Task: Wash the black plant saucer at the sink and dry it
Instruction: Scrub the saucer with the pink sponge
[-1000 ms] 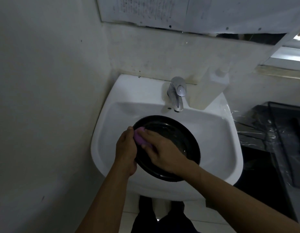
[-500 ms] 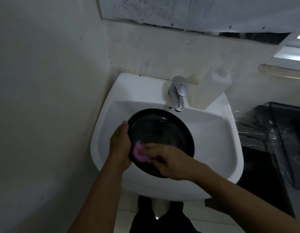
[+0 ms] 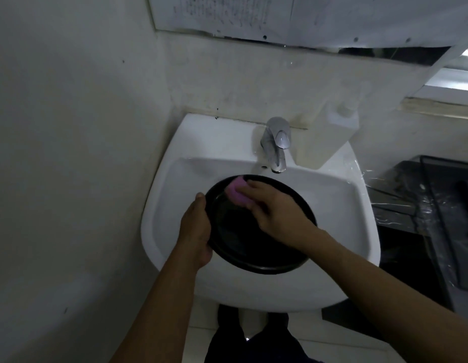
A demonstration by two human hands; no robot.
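In the middle of the frame the black saucer (image 3: 254, 239) is held over the basin of the white sink (image 3: 345, 205), a little below the tap (image 3: 276, 142). Its hollow side faces up, and its near rim reaches over the front edge of the sink.

The left hand (image 3: 195, 231) grips the saucer at the left rim. The thumb lies along the outer edge, pointing up in the frame, and the other fingers go under the saucer, so I cannot see them.

The right hand (image 3: 277, 213) comes from the lower right and lies across the inside of the saucer. Its fingers are bent down over a pink sponge (image 3: 237, 193) and press it on the upper left part of the saucer, just inside the far rim. The sponge shows past the fingertips, close to the left thumb but apart from it.

A white bottle (image 3: 327, 137) stands on the sink just right of the tap. At the right edge of the frame is a dark rack (image 3: 437, 205) with clear plastic.
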